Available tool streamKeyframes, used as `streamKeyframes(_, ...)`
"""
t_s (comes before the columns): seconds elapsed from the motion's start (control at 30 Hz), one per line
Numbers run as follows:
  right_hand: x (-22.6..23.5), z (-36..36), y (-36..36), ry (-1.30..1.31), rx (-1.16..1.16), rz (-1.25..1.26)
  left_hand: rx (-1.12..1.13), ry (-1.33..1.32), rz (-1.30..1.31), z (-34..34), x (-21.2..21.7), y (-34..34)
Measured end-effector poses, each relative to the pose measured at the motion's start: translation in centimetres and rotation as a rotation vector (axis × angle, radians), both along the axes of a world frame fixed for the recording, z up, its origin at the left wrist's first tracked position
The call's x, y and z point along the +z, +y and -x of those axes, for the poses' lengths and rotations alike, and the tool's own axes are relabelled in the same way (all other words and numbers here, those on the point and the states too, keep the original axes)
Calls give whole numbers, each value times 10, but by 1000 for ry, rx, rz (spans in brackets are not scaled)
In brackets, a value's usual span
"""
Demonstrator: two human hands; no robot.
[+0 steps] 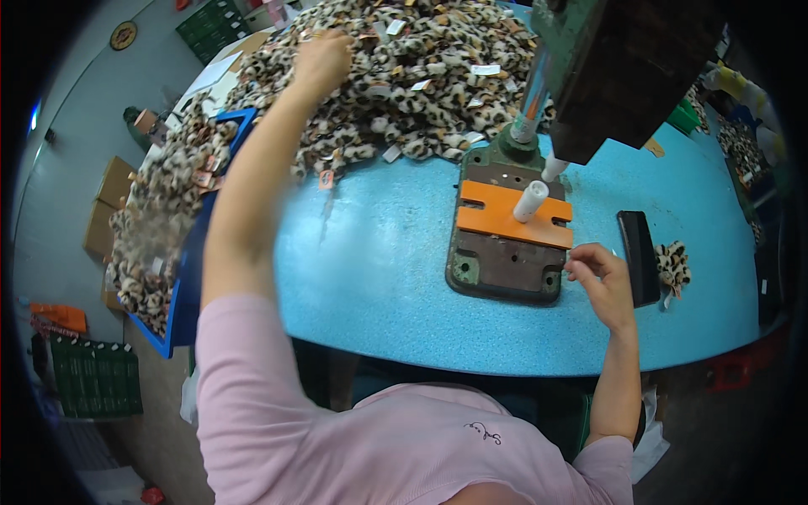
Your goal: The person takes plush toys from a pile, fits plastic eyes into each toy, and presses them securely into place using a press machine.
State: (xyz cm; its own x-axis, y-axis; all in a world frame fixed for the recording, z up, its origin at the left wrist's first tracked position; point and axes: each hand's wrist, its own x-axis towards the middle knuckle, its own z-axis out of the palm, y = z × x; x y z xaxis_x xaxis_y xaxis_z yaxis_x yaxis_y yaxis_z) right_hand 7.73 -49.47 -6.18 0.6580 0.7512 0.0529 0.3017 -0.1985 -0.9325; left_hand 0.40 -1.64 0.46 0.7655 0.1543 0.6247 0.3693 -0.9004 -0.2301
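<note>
- Your left hand (321, 59) is stretched far out to about 11 o'clock, its grip settled into the heap of leopard-print fabric pieces (421, 76); the view doesn't show whether the fingers have closed on one yet.
- Pinch a single piece, by its pale tag if you can, so no neighbours drag along.
- Your right hand (599, 282) sits at 3 o'clock beside the press base (505, 261), fingertips pinched on something too small to make out.
- Keep that hand clear of the white punch (532, 200) above the orange plate (513, 215).
- One piece (673, 265) lies on the blue bench (370, 269), just right of the black phone (640, 257).
</note>
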Motion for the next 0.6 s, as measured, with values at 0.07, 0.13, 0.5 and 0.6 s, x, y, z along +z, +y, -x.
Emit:
streamKeyframes(0.07, 6, 5, -1, -159, 74, 82, 107, 113, 93, -35, -23, 0)
streamKeyframes(0.13, 6, 5, -10, -172, 53, 111, 270, 215, 255, -54, -27, -2)
streamKeyframes(0.5, 11, 25, 28, -148, 295, 73, 86, 180, 283, -7, -44, -6)
streamKeyframes(0.6, 13, 37, 30, -220, 325, 50, 249, 410, 500, -10, -47, -17)
